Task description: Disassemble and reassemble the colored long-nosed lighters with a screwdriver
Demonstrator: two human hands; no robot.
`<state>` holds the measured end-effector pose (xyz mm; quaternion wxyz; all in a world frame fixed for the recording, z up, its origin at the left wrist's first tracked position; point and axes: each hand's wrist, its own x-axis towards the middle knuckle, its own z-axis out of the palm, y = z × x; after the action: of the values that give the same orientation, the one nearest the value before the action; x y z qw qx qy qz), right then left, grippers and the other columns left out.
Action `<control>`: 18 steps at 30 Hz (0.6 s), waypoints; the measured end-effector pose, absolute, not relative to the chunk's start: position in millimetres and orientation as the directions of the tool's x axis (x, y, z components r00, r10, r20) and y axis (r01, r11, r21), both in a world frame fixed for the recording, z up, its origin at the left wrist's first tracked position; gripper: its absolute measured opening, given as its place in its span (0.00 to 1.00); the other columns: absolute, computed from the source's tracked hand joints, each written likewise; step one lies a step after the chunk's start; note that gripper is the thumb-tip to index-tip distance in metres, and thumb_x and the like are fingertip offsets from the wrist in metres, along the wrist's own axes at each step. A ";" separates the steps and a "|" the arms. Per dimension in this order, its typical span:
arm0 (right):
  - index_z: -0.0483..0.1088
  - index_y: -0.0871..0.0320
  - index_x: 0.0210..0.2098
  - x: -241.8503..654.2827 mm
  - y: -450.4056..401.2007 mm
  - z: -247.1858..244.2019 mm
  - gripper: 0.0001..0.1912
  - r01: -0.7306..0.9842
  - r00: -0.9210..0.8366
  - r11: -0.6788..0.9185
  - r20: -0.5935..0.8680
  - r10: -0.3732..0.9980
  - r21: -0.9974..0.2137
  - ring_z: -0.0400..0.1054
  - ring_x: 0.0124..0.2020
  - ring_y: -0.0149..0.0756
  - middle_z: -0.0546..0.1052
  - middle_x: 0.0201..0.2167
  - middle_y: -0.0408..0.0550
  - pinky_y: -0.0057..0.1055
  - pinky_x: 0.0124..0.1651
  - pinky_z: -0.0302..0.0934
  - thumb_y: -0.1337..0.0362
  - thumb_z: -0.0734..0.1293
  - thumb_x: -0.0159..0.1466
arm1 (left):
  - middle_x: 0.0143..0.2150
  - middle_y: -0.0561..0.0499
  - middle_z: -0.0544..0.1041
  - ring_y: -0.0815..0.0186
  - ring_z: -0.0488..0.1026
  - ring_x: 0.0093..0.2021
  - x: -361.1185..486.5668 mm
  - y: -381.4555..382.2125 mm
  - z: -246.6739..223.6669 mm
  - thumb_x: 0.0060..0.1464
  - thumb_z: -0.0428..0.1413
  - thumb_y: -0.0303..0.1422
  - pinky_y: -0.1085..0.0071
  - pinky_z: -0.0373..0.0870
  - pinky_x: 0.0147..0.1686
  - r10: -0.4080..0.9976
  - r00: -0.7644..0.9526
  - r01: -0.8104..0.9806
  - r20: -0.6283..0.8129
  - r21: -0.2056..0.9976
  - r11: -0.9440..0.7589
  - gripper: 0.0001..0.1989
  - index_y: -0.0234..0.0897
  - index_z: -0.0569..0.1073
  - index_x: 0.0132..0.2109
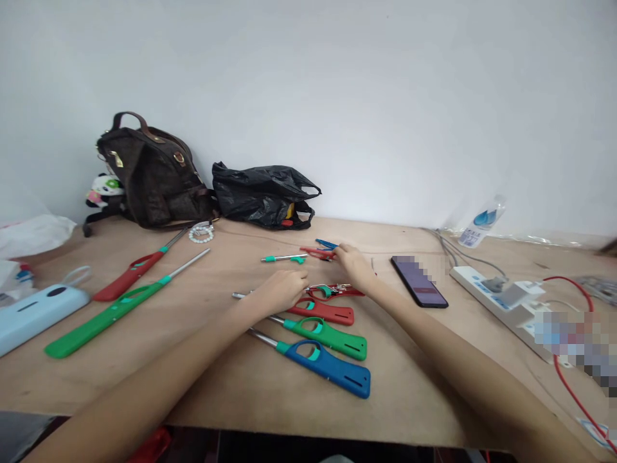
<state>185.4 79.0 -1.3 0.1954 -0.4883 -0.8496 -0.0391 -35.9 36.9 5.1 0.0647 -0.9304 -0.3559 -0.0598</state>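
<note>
My left hand is over the metal tube end of an opened red lighter, its fingers curled together; what they hold is hidden. Farther right, my right hand has its fingertips on a small red part, beside a blue part. A metal tube with teal ends lies behind my left hand. Nearer to me lie a red lighter, a green lighter and a blue lighter, handles to the right, with their tubes partly under my left wrist.
At left lie another red lighter, another green lighter and a light blue case. A backpack and black bag stand behind. A phone, power strip and bottle are at right.
</note>
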 end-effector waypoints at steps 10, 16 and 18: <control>0.60 0.56 0.45 210.7 32.1 -0.8 0.11 0.564 -0.246 0.459 0.391 0.887 -0.687 0.64 0.33 0.36 0.70 0.33 0.45 0.32 0.38 0.60 0.56 0.55 0.69 | 0.39 0.45 0.75 0.60 0.74 0.39 -35.8 38.4 7.1 0.62 0.48 0.27 0.69 0.68 0.39 0.618 0.768 0.635 0.168 -0.075 -0.769 0.11 0.32 0.76 0.37; 0.63 0.57 0.43 215.3 20.6 -2.3 0.07 0.604 -0.461 0.552 0.314 0.830 -0.575 0.67 0.41 0.38 0.72 0.40 0.50 0.36 0.45 0.62 0.62 0.58 0.69 | 0.41 0.44 0.76 0.61 0.74 0.42 -39.7 41.2 3.7 0.62 0.48 0.27 0.69 0.68 0.42 0.590 0.777 0.606 0.220 -0.002 -0.796 0.11 0.33 0.76 0.37; 0.65 0.58 0.43 215.7 20.8 -4.3 0.06 0.605 -0.514 0.586 0.298 0.805 -0.540 0.68 0.45 0.39 0.72 0.43 0.52 0.37 0.48 0.62 0.63 0.60 0.68 | 0.43 0.46 0.76 0.62 0.74 0.44 -40.8 42.3 2.2 0.62 0.48 0.27 0.69 0.68 0.45 0.582 0.778 0.595 0.236 0.020 -0.803 0.11 0.35 0.76 0.40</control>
<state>215.7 20.8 -4.3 0.2667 -0.4147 -0.8495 0.1876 -40.8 42.3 2.2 0.0280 -0.9425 -0.3123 -0.1160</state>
